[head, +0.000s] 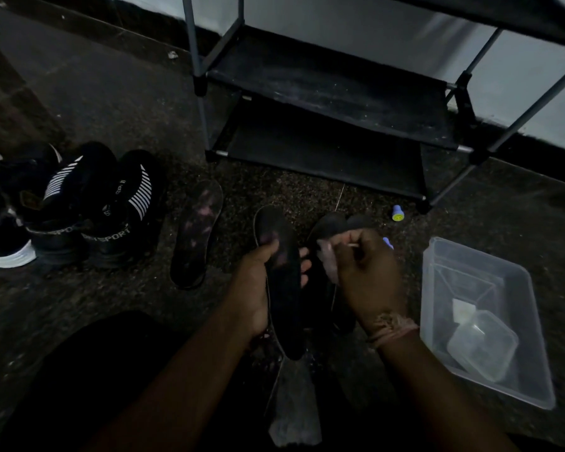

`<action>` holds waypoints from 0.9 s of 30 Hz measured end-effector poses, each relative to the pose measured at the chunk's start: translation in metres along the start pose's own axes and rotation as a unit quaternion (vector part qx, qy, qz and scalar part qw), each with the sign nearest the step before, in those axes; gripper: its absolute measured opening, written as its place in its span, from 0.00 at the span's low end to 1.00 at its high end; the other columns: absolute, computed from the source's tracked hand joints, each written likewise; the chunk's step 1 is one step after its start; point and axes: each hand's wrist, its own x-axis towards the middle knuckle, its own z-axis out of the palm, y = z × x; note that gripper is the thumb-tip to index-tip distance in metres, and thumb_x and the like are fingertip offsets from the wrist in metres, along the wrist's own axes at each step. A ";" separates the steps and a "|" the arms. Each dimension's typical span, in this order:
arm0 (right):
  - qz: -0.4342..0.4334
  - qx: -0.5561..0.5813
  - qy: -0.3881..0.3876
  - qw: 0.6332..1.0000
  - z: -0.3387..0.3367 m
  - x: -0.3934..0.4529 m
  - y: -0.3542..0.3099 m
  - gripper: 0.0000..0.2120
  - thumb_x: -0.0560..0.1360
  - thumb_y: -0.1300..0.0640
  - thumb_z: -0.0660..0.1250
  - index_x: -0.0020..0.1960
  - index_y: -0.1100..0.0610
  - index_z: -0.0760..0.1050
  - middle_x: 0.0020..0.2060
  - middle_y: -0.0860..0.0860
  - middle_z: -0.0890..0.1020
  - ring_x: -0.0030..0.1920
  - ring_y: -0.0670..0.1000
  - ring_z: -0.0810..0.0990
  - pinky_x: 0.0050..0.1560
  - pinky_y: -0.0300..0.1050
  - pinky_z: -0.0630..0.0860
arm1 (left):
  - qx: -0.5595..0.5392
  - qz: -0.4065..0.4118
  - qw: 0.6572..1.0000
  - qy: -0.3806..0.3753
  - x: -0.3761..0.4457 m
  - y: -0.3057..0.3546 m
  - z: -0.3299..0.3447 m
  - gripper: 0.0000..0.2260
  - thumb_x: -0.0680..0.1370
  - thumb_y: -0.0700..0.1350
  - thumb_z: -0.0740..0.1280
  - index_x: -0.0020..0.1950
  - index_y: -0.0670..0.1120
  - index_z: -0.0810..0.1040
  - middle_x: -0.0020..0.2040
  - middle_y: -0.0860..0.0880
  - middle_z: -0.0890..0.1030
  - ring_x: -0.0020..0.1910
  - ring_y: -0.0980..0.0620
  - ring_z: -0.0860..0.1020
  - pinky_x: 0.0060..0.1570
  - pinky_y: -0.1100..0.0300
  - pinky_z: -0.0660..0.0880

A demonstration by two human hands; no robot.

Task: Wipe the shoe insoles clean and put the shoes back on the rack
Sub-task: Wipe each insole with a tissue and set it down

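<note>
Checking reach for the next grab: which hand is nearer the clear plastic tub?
Right. The right hand is just left of the clear plastic tub; the left hand, gripping an insole, lies farther left.

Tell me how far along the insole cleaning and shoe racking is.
Done: the insoles look pulled out; one insole lies on the floor. In hand: the left hand holds another insole while the right hand pinches a wipe. Left: the shoes sit on the floor; the rack shelves in view hold none.

The dark speckled floor (111,102) carries the rack (323,125), shoes (79,203), a loose insole (196,233) and a clear tub (535,321).
</note>
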 end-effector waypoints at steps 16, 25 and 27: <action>-0.225 -0.245 -0.209 0.920 0.030 -0.042 -0.021 0.38 0.82 0.37 0.40 0.80 0.64 0.49 0.79 0.56 0.57 0.80 0.48 0.50 0.79 0.52 0.50 | -0.074 0.028 0.996 -0.045 -0.013 0.007 0.005 0.32 0.81 0.67 0.52 0.66 0.43 0.79 0.60 0.40 0.83 0.53 0.46 0.85 0.45 0.57 0.83; -0.279 -0.225 -0.243 0.901 0.031 -0.049 -0.025 0.30 0.83 0.46 0.51 0.80 0.58 0.48 0.79 0.56 0.57 0.80 0.51 0.54 0.80 0.52 0.50 | -0.030 0.074 0.996 -0.033 -0.010 0.005 -0.003 0.23 0.86 0.57 0.53 0.63 0.45 0.81 0.56 0.47 0.84 0.43 0.56 0.86 0.38 0.64 0.81; -0.208 -0.247 -0.202 0.925 0.023 -0.030 -0.018 0.34 0.83 0.39 0.42 0.80 0.60 0.53 0.79 0.57 0.59 0.79 0.52 0.56 0.79 0.55 0.51 | -0.039 0.046 0.998 -0.027 -0.013 -0.002 0.004 0.28 0.84 0.61 0.52 0.62 0.42 0.83 0.59 0.41 0.84 0.54 0.48 0.85 0.50 0.58 0.82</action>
